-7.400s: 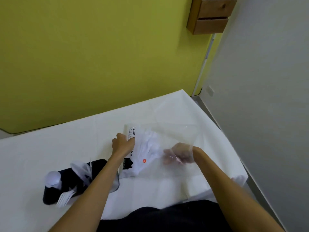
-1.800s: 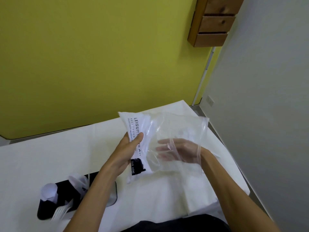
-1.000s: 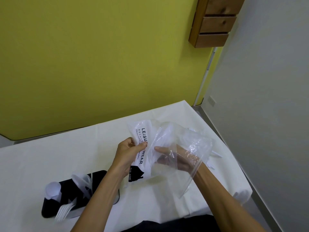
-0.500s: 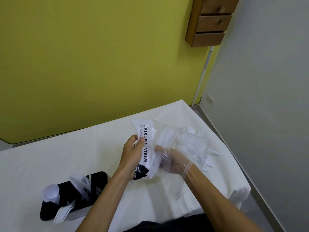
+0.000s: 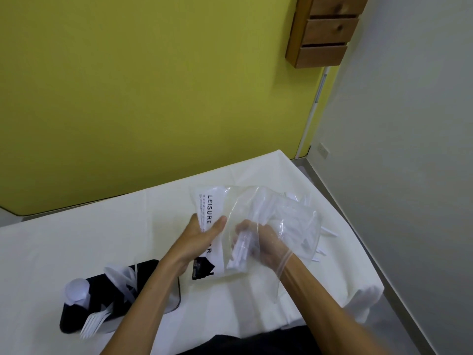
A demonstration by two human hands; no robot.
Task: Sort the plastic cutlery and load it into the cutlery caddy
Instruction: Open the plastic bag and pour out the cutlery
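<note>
Both hands on clear bag (image 5: 256, 208): left hand (image 5: 198, 235) pinching, right hand (image 5: 261, 245) inside, grip blurred.

Bare table (image 5: 64, 252) left of the bag (image 5: 256, 226), caddy (image 5: 143, 285) near left forearm, loose cutlery (image 5: 325, 242) far right.

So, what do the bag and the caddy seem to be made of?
Bag: thin clear plastic film, glossy; the right hand shows through it, and it crinkles. Caddy: probably hard black plastic, smooth with rounded corners; metal cannot be excluded.
</note>
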